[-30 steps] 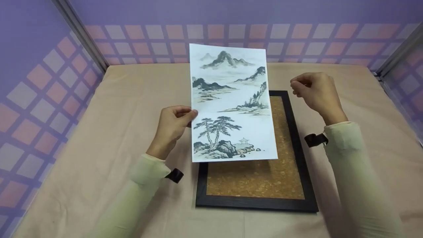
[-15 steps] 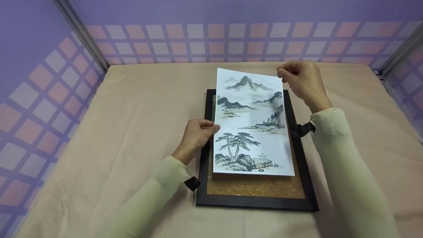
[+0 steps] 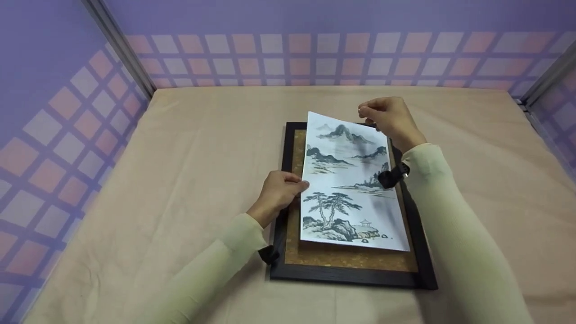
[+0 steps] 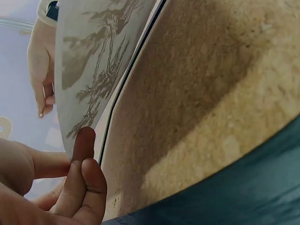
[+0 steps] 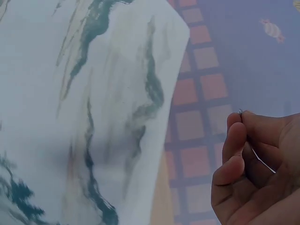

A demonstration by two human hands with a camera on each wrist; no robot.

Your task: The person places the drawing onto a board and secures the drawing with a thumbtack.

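My left hand (image 3: pixel 279 191) pinches the left edge of a sheet of paper printed with an ink landscape (image 3: pixel 328 175). The sheet hangs tilted over a cork board (image 3: pixel 360 261) with a black frame (image 3: pixel 351 276). From below, the left wrist view shows the back of the sheet (image 4: pixel 93 61) above the cork, its lower part in my left fingertips (image 4: pixel 85 140). Beyond the sheet's top right corner, my right hand (image 3: pixel 393 121) pinches a tiny metal pin (image 5: pixel 240 112); only its shiny tip shows, the rest hidden between the fingers.
The board lies flat on a table with a pale peach cloth (image 3: pixel 202 148). Purple panels with pink and white squares (image 3: pixel 297 42) enclose the back and sides. A dark wrist camera (image 3: pixel 393 175) overlaps the sheet's right edge.
My left hand has brought the sheet right and down, from high over the board's left side to low over its middle. My right hand has moved left toward the sheet's top.
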